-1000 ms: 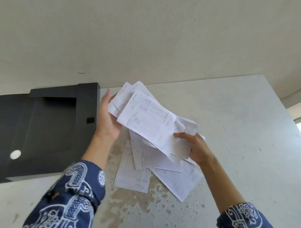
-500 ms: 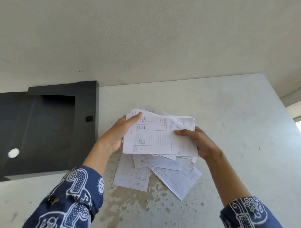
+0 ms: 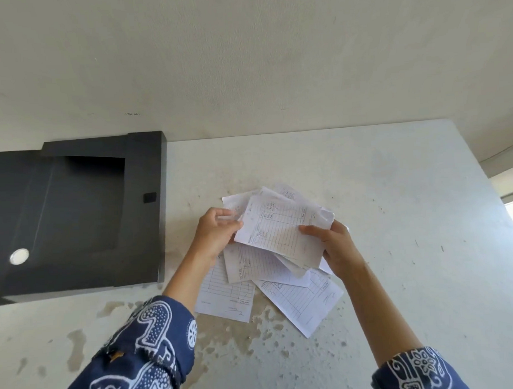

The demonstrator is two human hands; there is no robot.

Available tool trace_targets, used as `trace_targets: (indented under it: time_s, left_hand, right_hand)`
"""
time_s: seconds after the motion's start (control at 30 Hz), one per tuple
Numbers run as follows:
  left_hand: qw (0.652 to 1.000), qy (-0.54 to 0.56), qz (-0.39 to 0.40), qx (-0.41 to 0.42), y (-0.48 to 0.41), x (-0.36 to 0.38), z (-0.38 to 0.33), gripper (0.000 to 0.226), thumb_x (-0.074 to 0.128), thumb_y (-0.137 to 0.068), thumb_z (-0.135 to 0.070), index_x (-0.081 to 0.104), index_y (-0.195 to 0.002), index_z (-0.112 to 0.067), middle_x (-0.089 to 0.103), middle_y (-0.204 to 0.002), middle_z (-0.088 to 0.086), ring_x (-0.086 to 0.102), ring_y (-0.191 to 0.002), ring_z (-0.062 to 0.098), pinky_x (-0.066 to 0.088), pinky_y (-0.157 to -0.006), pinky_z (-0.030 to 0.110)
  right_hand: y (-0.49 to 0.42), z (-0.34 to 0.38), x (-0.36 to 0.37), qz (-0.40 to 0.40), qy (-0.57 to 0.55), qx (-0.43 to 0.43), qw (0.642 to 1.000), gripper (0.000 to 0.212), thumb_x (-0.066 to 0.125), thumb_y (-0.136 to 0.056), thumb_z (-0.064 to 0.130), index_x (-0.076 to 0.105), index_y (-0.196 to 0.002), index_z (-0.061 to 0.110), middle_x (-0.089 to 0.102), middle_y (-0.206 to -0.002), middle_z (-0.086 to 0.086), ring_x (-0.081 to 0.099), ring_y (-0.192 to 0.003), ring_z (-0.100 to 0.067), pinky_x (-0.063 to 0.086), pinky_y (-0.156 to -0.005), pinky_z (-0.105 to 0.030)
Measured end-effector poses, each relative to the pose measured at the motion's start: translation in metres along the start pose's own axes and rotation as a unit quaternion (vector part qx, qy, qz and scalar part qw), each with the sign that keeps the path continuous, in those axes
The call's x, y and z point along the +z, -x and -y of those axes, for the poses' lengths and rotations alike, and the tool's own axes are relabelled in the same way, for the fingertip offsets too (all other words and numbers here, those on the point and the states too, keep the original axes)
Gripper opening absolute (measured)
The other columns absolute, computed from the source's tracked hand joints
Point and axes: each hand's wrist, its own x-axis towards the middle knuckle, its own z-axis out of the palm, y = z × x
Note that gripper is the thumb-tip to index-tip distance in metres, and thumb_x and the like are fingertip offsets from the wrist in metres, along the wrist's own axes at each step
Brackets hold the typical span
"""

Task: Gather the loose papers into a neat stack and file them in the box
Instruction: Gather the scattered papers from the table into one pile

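Note:
A loose bundle of white ruled forms [image 3: 279,228] hangs just above the table, held from both sides. My left hand [image 3: 214,233] pinches its left edge and my right hand [image 3: 335,247] grips its right edge with the thumb on top. The sheets in the bundle are fanned and uneven. Under the bundle, more papers [image 3: 299,303] lie flat on the table, overlapping each other. An open black file box [image 3: 144,169] lies to the left of my left hand, its dark inside facing up.
The table [image 3: 395,218] is pale, with brown stains near its front edge. A wall runs along its back. The table's right edge slants down at the far right. A white round spot [image 3: 19,256] shows inside the box.
The bundle has come down from a raised tilt near the box toward the table and flattened. My left hand moved from behind the sheets to pinch their left edge.

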Motion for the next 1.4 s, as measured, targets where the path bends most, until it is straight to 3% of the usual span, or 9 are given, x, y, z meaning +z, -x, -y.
trace_targets:
  time_s: [0.1,0.23,0.33,0.5,0.6,0.77,1.07,1.3,1.4]
  left_hand:
    - [0.988,-0.098,-0.113,0.03,0.013,0.005,0.017,0.04,0.069,-0.08,-0.014,0.05,-0.115,-0.011,0.058,-0.115,0.011,0.058,-0.1,0.023,0.048,-0.075,0.031]
    - [0.971,-0.16,-0.18,0.0,0.035,0.014,0.026,0.049,0.066,-0.082,-0.019,0.04,-0.123,-0.009,0.04,-0.127,0.017,0.044,-0.117,0.032,0.042,-0.078,0.034]
    - [0.976,-0.141,-0.161,-0.048,0.046,0.023,0.031,0.053,0.064,-0.084,-0.018,0.034,-0.126,-0.006,0.035,-0.132,0.02,0.04,-0.12,0.034,0.043,-0.081,0.037]
    - [0.992,-0.015,-0.117,-0.046,0.048,0.032,0.037,0.053,0.06,-0.085,-0.013,0.032,-0.13,-0.01,0.046,-0.127,0.015,0.052,-0.101,0.023,0.046,-0.071,0.026]
    - [0.993,0.042,-0.107,-0.032,0.043,0.034,0.034,0.051,0.064,-0.084,-0.007,0.036,-0.127,-0.006,0.055,-0.113,0.008,0.053,-0.085,0.012,0.038,-0.056,0.016]
    - [0.992,0.052,-0.111,-0.026,0.033,0.034,0.035,0.043,0.06,-0.081,0.01,0.04,-0.115,-0.006,0.054,-0.109,0.006,0.054,-0.095,0.018,0.042,-0.059,0.016]
    - [0.993,0.099,-0.064,0.012,0.02,0.025,0.024,0.036,0.059,-0.086,0.004,0.048,-0.119,-0.006,0.06,-0.109,0.004,0.058,-0.089,0.011,0.042,-0.061,0.014]
    - [0.977,0.208,-0.044,-0.018,0.01,0.018,0.027,0.026,0.051,-0.09,0.006,0.051,-0.114,-0.005,0.063,-0.108,0.008,0.062,-0.094,0.017,0.051,-0.071,0.028]
    - [0.969,0.246,-0.029,-0.023,0.012,0.017,0.027,0.022,0.05,-0.091,0.004,0.051,-0.112,-0.004,0.064,-0.103,0.007,0.063,-0.091,0.017,0.051,-0.069,0.029]
  right_hand:
    - [-0.001,-0.006,-0.002,-0.083,0.157,-0.045,0.983,0.041,0.072,-0.077,0.007,0.053,-0.113,0.005,0.063,-0.11,-0.015,0.061,-0.102,-0.033,0.054,-0.08,-0.042]
    - [-0.008,-0.011,-0.003,-0.208,0.467,-0.168,0.843,0.065,0.076,-0.075,0.03,0.042,-0.127,0.011,0.048,-0.126,-0.013,0.045,-0.115,-0.03,0.038,-0.096,-0.041]
    - [-0.019,-0.006,-0.006,-0.15,0.565,-0.209,0.784,0.072,0.071,-0.077,0.042,0.04,-0.134,0.011,0.041,-0.137,-0.009,0.039,-0.123,-0.029,0.032,-0.1,-0.039]
    - [-0.026,-0.002,0.003,-0.084,0.617,-0.205,0.755,0.073,0.068,-0.078,0.049,0.041,-0.134,0.01,0.04,-0.131,-0.011,0.038,-0.119,-0.028,0.032,-0.099,-0.035]
    - [-0.023,-0.007,0.016,-0.067,0.609,-0.189,0.768,0.072,0.068,-0.077,0.049,0.041,-0.131,0.009,0.042,-0.128,-0.011,0.038,-0.116,-0.028,0.031,-0.097,-0.034]
    - [-0.019,-0.015,0.032,-0.059,0.604,-0.183,0.773,0.076,0.07,-0.075,0.051,0.038,-0.129,0.009,0.043,-0.127,-0.009,0.04,-0.115,-0.027,0.03,-0.096,-0.034]
    - [-0.021,-0.012,0.028,-0.039,0.525,-0.161,0.835,0.064,0.076,-0.074,0.04,0.046,-0.122,0.011,0.047,-0.12,-0.007,0.044,-0.112,-0.025,0.034,-0.096,-0.033]
    - [-0.02,0.007,0.017,0.034,0.363,-0.076,0.928,0.043,0.078,-0.075,0.027,0.055,-0.106,0.007,0.056,-0.087,0.0,0.053,-0.078,-0.017,0.048,-0.072,-0.031]
    - [-0.016,0.003,0.018,0.081,0.351,-0.074,0.93,0.04,0.077,-0.075,0.029,0.056,-0.09,-0.001,0.054,-0.082,-0.008,0.05,-0.074,-0.021,0.046,-0.068,-0.036]
